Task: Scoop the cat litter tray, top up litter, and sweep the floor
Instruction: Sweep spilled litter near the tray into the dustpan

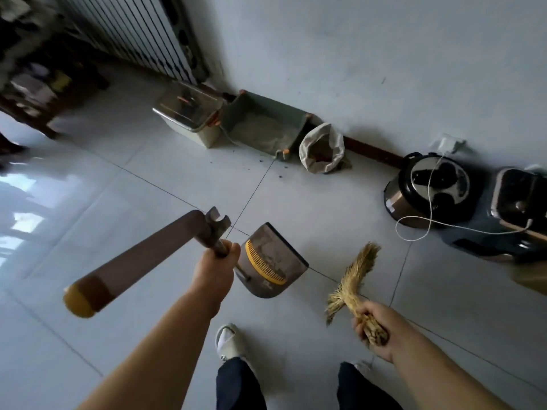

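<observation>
A pale tiled floor (142, 184) is meeting the wall, the litter tray (263, 125) sitting against it. Nearer than the tray, the left hand (216, 263) is wrapping its fingers round the dustpan (273, 258) handle and the right hand (373, 324) is clutching a straw broom (352, 279). Spilled litter (279, 170) is lying just before the tray, a litter bag (321, 149) touching its side.

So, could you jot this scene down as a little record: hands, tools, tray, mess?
left hand: grips the dustpan by its handle
right hand: grips a straw brush
litter tray: on the floor against the wall, litter inside
sack: open, just right of the tray
spilled litter: specks on the tiles in front of the tray
sweeping: not yet done
</observation>
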`<state>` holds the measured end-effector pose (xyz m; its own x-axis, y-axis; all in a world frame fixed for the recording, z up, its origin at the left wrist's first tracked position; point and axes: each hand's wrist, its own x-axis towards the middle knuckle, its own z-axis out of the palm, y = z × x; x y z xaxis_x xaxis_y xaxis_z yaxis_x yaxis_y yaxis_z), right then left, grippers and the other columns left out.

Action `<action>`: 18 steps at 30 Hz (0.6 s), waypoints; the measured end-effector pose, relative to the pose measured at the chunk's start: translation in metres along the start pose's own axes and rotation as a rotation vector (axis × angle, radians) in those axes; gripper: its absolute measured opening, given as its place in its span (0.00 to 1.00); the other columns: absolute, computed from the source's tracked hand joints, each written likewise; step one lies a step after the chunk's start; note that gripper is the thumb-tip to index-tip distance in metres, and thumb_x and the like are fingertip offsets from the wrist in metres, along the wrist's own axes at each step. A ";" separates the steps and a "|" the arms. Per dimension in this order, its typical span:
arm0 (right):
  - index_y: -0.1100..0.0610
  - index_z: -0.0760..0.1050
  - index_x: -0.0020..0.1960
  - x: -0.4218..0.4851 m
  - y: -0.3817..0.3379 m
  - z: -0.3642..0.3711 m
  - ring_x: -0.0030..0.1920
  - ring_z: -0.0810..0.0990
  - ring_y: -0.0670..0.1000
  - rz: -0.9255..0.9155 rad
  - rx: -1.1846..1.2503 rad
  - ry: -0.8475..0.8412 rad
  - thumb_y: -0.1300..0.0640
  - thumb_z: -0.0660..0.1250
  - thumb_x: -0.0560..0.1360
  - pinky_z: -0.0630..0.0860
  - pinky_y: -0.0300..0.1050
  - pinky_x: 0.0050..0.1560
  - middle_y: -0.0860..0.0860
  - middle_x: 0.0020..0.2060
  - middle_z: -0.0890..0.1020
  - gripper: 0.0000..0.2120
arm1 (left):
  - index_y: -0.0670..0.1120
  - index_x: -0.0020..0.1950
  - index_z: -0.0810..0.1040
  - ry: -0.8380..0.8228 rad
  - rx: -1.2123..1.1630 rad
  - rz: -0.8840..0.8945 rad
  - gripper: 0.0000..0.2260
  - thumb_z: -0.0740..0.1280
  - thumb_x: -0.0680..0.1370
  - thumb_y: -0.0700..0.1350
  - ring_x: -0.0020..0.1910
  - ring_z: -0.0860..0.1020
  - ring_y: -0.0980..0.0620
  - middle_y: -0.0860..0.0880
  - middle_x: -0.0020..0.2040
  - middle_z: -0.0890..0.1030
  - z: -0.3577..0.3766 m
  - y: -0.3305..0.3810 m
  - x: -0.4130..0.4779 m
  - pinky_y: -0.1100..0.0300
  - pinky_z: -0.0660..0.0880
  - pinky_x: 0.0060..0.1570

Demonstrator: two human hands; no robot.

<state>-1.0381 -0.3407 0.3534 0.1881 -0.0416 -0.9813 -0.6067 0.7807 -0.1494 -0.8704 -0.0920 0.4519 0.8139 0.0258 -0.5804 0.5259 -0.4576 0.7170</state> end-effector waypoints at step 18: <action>0.61 0.70 0.56 0.089 0.050 0.164 0.38 0.74 0.54 0.005 0.714 0.260 0.68 0.60 0.76 0.75 0.39 0.22 0.60 0.46 0.73 0.09 | 0.47 0.47 0.76 -0.336 0.289 0.083 0.08 0.63 0.81 0.50 0.36 0.72 0.52 0.49 0.38 0.75 -0.057 0.033 0.177 0.57 0.70 0.36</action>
<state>-0.9248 -0.2025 0.2782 -0.0549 -0.1136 -0.9920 0.0568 0.9915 -0.1167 -0.6947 -0.0518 0.3951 0.6999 -0.2901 -0.6527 0.3326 -0.6763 0.6573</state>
